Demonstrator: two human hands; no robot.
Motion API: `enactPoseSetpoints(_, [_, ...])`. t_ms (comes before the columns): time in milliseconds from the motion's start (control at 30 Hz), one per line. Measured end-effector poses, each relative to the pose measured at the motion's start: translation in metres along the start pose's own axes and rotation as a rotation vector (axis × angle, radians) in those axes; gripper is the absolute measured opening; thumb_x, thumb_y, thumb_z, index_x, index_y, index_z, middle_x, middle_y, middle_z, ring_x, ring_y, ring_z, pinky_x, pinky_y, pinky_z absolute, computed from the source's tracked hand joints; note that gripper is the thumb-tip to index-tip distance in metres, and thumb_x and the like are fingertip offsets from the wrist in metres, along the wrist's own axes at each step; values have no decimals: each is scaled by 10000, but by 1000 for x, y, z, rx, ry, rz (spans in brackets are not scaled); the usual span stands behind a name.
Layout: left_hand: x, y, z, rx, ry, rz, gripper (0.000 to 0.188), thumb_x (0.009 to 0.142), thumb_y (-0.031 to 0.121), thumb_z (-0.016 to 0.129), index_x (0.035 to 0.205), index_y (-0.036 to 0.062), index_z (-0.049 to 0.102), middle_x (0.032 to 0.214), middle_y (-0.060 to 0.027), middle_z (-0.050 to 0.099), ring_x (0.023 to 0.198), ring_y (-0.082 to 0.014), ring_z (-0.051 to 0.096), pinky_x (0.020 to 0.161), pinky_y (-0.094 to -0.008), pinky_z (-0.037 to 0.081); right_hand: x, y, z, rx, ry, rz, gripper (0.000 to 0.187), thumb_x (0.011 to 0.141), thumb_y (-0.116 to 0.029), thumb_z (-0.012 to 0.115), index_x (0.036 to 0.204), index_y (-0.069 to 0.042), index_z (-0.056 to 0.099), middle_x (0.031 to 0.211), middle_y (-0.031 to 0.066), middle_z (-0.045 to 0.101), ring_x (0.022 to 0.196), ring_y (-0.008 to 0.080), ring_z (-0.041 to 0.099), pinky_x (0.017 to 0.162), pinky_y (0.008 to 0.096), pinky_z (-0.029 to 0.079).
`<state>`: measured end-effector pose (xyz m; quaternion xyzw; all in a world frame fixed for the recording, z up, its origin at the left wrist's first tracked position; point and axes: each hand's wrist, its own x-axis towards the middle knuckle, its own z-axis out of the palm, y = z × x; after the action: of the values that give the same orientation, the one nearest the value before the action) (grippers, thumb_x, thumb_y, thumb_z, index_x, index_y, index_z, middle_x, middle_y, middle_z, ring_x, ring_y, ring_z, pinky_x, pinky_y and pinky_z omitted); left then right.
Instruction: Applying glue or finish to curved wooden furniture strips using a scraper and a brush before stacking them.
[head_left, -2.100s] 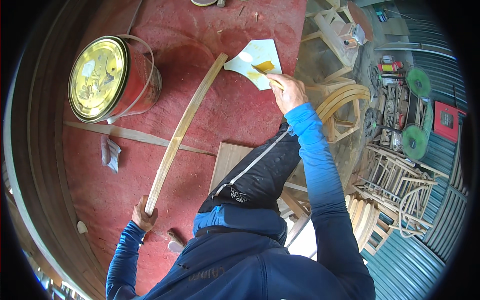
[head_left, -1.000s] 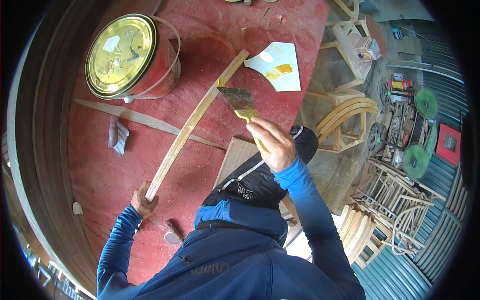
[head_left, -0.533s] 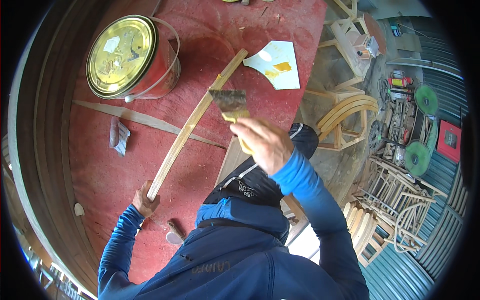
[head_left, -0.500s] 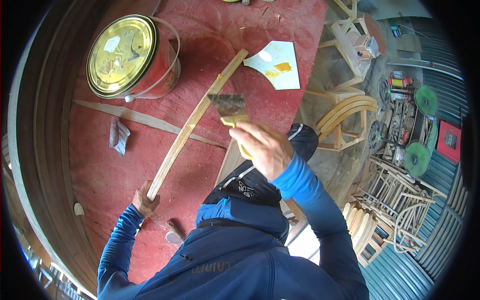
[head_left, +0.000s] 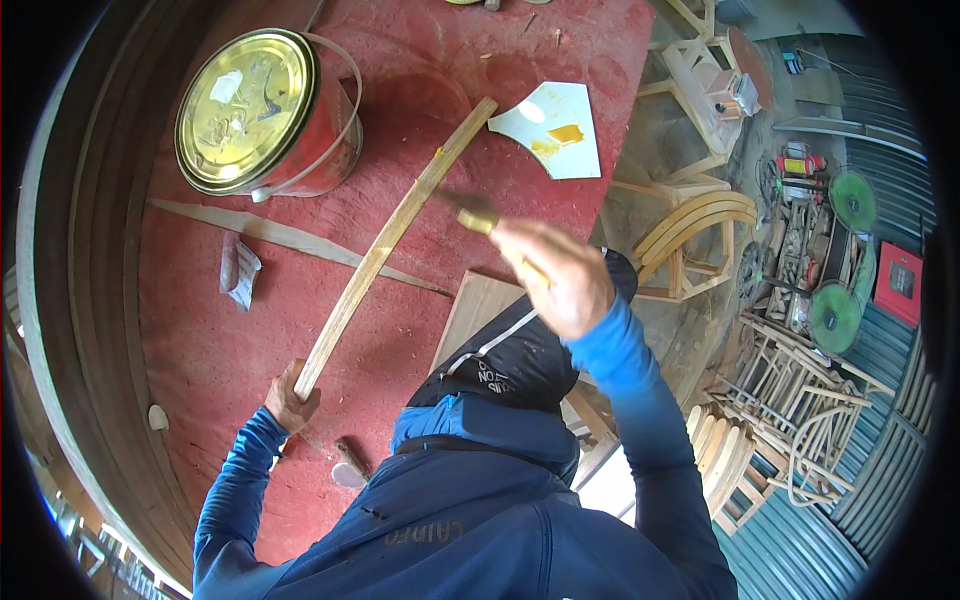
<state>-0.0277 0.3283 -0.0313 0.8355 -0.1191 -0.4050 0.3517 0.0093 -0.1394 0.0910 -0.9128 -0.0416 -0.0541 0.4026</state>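
Observation:
My left hand (head_left: 291, 398) is closed round the near end of a long, slightly curved wooden strip (head_left: 372, 268). The strip slants away to the right over the red table, with a small yellow-orange dab near its far end. In my right hand (head_left: 560, 270) is a putty knife (head_left: 478, 219) with a pale yellow handle. Its blade, smeared by motion and seen nearly edge-on, points at the strip's right edge; whether they touch I cannot tell. Beyond the knife lies a white board (head_left: 560, 110) with a curved cut-out, bearing yellow-orange putty (head_left: 566, 133).
A red bucket (head_left: 325, 150) with a gold lid stands at the far left. A thin tapered wood piece (head_left: 270, 235) passes beneath the strip. A crumpled packet (head_left: 240, 272) and a small brush-like tool (head_left: 351, 464) lie on the red table (head_left: 400, 340). Wooden frames (head_left: 690, 240) stand at right.
My right hand has drawn back a little to the right and turned the putty knife, so its blade shows edge-on instead of flat. My left hand and the wooden strip have stayed put.

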Motion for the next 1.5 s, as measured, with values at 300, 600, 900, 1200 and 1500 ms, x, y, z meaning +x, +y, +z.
enactPoseSetpoints(300, [0,-11,4,-6,20,31,304,805,74,662,1092,67,561,714,-74,562,638,-190,565,621,-364,475,-41,8,39,-270,-87,-269,341,828,-30,725,1168,-40,695,1189,166,685,1010,303,709,872,387,597])
enactPoseSetpoints(600, [1,1,-2,14,-33,-36,321,807,101,666,1105,55,558,803,-164,602,717,-323,646,661,-419,505,5,32,10,-190,46,-99,299,871,-41,694,1169,-60,678,1118,141,709,925,281,717,803,364,610])
enactPoseSetpoints(900, [-5,6,6,-6,50,30,316,807,68,656,1104,57,549,724,-100,559,648,-221,584,633,-377,484,9,7,-6,8,-3,-57,229,882,-16,688,1109,-51,690,1052,129,726,905,294,731,784,358,608])
enactPoseSetpoints(1200, [1,-6,6,3,41,65,319,800,58,653,1105,57,558,755,-108,584,669,-222,595,644,-376,489,-15,38,34,-329,-58,-180,346,822,13,724,1163,-36,690,1134,138,703,979,279,716,824,366,602])
enactPoseSetpoints(1500, [-5,14,20,4,56,-60,360,801,70,675,1141,59,558,788,-156,615,712,-263,638,674,-395,508,0,20,-39,-20,76,153,252,868,-72,760,1109,-31,695,963,167,738,842,254,747,704,334,577])
